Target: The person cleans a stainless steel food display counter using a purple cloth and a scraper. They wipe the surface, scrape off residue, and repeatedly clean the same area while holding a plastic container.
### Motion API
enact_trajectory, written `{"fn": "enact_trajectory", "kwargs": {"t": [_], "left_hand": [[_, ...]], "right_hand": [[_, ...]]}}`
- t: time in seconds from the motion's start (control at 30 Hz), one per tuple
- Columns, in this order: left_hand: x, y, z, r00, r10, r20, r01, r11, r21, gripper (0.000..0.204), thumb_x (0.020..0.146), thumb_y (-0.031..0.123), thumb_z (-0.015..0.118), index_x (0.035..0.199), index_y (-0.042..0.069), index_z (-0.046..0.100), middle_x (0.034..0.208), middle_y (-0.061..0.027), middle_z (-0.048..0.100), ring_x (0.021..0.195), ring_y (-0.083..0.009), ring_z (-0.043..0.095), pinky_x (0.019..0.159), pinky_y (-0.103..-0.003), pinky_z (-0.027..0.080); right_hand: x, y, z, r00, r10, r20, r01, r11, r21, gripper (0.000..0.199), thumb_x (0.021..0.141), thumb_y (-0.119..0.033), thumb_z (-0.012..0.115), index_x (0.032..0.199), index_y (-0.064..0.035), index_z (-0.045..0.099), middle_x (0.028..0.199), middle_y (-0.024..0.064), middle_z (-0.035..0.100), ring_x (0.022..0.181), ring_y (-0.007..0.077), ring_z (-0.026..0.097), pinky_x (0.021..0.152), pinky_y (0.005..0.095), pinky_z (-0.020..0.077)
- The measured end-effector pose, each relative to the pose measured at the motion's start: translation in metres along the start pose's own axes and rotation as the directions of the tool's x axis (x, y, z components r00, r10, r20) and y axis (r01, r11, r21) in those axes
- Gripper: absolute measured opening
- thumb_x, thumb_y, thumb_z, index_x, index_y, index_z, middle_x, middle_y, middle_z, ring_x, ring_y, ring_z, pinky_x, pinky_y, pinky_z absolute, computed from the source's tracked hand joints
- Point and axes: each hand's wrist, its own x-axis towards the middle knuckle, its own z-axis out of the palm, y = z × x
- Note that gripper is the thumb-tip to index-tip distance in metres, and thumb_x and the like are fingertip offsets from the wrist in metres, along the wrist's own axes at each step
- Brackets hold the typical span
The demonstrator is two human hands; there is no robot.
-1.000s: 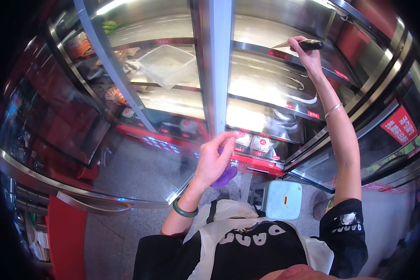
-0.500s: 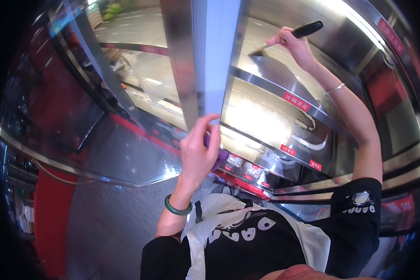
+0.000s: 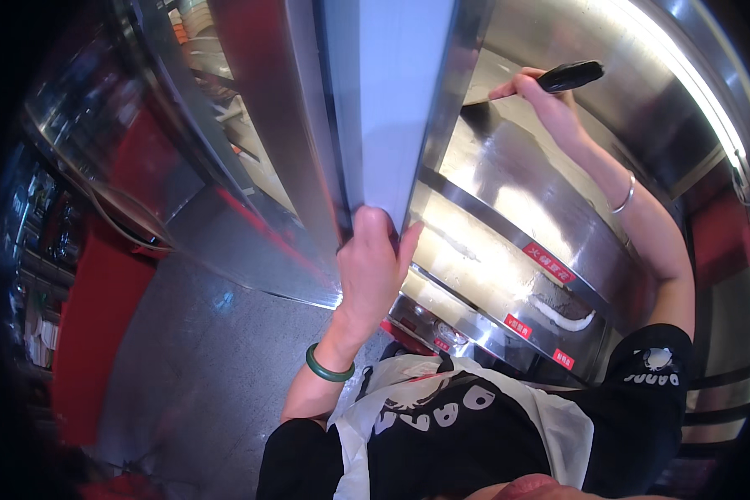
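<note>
Clearly, the right hand is closed round a scraper; the left hand curls at a post, any grip hidden. Ideally, pressure is even.

Black short-sleeved top under a thin white apron, with a bangle on each arm.
The T-shirt is plain black, with rounded white letters arched across the chest; above them sits a reddish-grey print, hard to make out where the folds crowd it. The right sleeve carries a small white emblem over more white lettering, while the left sleeve shows only black. The apron looks pale and creased, its bands running down both sides of the chest. Jewellery is simple — a thick, smooth dark-green bangle above the bare left hand, and a slim silver bangle above the bare right hand.
</note>
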Motion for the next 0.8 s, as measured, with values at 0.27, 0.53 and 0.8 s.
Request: {"fn": "enact_trajectory", "kwargs": {"t": [0.27,0.53,0.8], "left_hand": [[0.002,-0.004,0.006,1.0,0.026,0.003,-0.027,0.999,0.031,0.034,0.082,0.019,0.073,0.084,0.002,0.044,0.072,-0.0126,0.047,0.052,-0.0306,0.057,0.046,-0.037,0.046],[0.002,-0.002,0.014,0.993,-0.011,-0.114,0.013,1.0,0.019,0.037,0.078,0.017,0.078,0.081,0.003,0.043,0.063,-0.0108,0.049,0.049,-0.0242,0.054,0.047,-0.031,0.044],[0.002,0.002,0.015,0.989,-0.015,-0.148,0.022,0.999,0.043,0.037,0.078,0.017,0.078,0.082,0.003,0.044,0.063,-0.0092,0.047,0.051,-0.0203,0.05,0.048,-0.031,0.043]], "right_hand": [[-0.028,-0.077,0.001,0.98,0.19,0.055,-0.193,0.979,0.065,0.022,0.095,-0.012,0.049,0.082,-0.002,0.065,0.093,0.0128,0.071,0.093,0.0191,0.067,0.087,0.0334,0.0507],[-0.048,-0.079,0.029,0.99,0.044,0.136,-0.04,0.999,-0.033,0.027,0.097,-0.01,0.044,0.087,0.0058,0.063,0.095,0.016,0.07,0.096,0.0206,0.064,0.09,0.0311,0.0478],[-0.032,-0.076,0.043,0.996,0.08,0.047,-0.082,0.996,0.044,0.022,0.093,-0.011,0.051,0.086,0.001,0.067,0.088,0.0114,0.071,0.093,0.0167,0.065,0.091,0.0308,0.047]]}}
